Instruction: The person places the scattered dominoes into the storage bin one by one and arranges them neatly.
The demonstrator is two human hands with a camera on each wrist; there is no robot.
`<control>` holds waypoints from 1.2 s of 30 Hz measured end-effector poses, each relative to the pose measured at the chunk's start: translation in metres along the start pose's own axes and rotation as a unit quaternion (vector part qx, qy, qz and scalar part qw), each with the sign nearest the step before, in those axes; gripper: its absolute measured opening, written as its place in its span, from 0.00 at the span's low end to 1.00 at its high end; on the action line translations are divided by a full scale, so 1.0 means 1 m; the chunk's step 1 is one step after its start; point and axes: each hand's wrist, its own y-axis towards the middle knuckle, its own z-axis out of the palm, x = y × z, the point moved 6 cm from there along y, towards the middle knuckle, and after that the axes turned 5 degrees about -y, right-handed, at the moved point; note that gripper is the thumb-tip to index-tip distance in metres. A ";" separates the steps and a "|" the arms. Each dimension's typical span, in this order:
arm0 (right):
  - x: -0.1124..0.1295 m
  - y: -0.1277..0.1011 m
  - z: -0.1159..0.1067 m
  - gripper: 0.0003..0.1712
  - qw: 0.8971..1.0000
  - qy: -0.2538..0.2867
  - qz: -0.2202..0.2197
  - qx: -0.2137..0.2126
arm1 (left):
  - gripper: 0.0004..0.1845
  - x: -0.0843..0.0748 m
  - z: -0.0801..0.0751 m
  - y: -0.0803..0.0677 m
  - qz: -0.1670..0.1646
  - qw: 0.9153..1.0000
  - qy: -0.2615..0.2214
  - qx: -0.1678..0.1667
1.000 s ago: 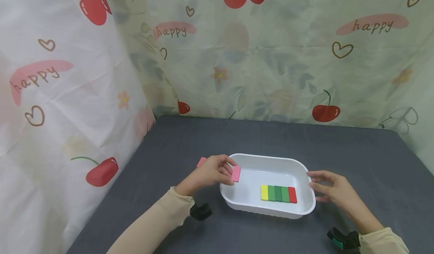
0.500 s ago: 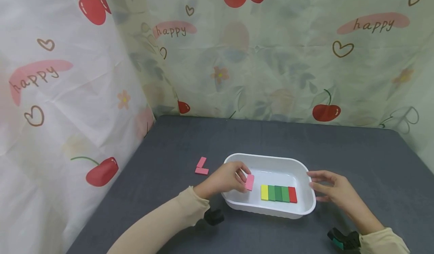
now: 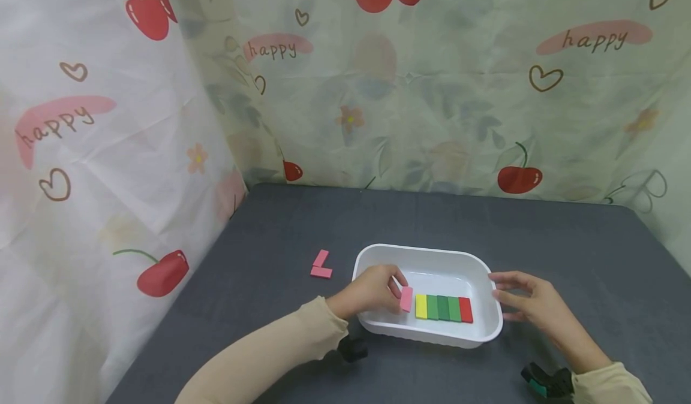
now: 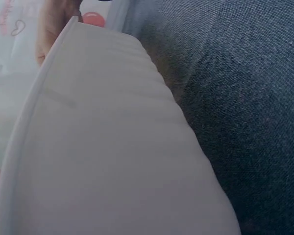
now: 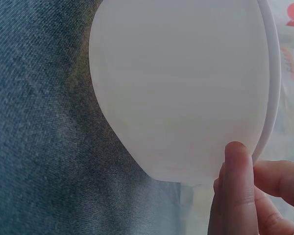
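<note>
A small pink tile (image 3: 406, 299) is pinched between the thumb and fingers of my left hand (image 3: 378, 288), low inside a white plastic tub (image 3: 432, 337). Just right of it, a yellow tile (image 3: 421, 307), several green tiles (image 3: 443, 308) and a red tile (image 3: 465, 310) lie side by side in a row on the tub's floor. My right hand (image 3: 531, 301) holds the tub's right end, its fingertips at the rim; in the right wrist view a finger (image 5: 239, 181) lies against the outer wall. The left wrist view shows mostly the tub's outer side (image 4: 112, 127).
Two more pink tiles (image 3: 321, 272) lie on the dark grey tabletop (image 3: 281, 224) left of the tub. Behind and to the left hangs a printed curtain (image 3: 410, 110). A black wrist device (image 3: 546, 380) sits at the right cuff.
My left hand has carried the pink tile rightward and down into the tub, close to the yellow tile. The two loose pink tiles came into full view. My right hand has stayed put.
</note>
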 end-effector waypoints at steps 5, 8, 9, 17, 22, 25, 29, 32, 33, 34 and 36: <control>0.000 0.001 0.001 0.35 1.000 -0.002 0.000 0.000 | 0.17 0.002 0.005 0.001 -0.021 1.000 0.018 -0.007; -0.001 0.001 0.001 0.35 1.000 -0.003 0.000 -0.001 | 0.17 0.003 0.008 0.003 -0.026 0.999 0.025 -0.005; -0.001 0.002 0.001 0.35 1.000 -0.005 0.002 -0.001 | 0.17 0.003 0.008 0.003 -0.025 0.999 0.027 -0.005; -0.001 0.002 0.001 0.35 1.000 -0.017 0.008 0.002 | 0.18 0.006 0.012 0.006 -0.028 0.999 0.033 0.000; 0.000 0.001 0.001 0.35 1.000 -0.012 0.007 0.002 | 0.18 0.007 0.014 0.007 -0.023 0.999 0.034 0.000; 0.000 0.001 0.001 0.35 1.000 -0.009 0.006 0.003 | 0.18 0.006 0.015 0.008 -0.017 0.999 0.035 -0.001; 0.000 0.001 0.000 0.35 1.000 -0.008 0.008 0.002 | 0.18 0.006 0.016 0.009 -0.012 0.999 0.039 -0.004; 0.001 0.000 0.000 0.35 1.000 -0.007 0.011 0.001 | 0.17 0.006 0.017 0.009 -0.012 0.999 0.044 -0.006; 0.001 0.000 0.000 0.35 1.000 -0.007 0.011 0.001 | 0.17 0.005 0.017 0.009 -0.012 0.999 0.045 -0.007; 0.001 0.000 -0.001 0.35 1.000 -0.008 0.012 0.001 | 0.17 0.005 0.017 0.010 -0.012 0.999 0.047 -0.008; 0.001 0.000 -0.001 0.35 1.000 -0.008 0.012 0.001 | 0.17 0.005 0.017 0.010 -0.012 0.999 0.050 -0.009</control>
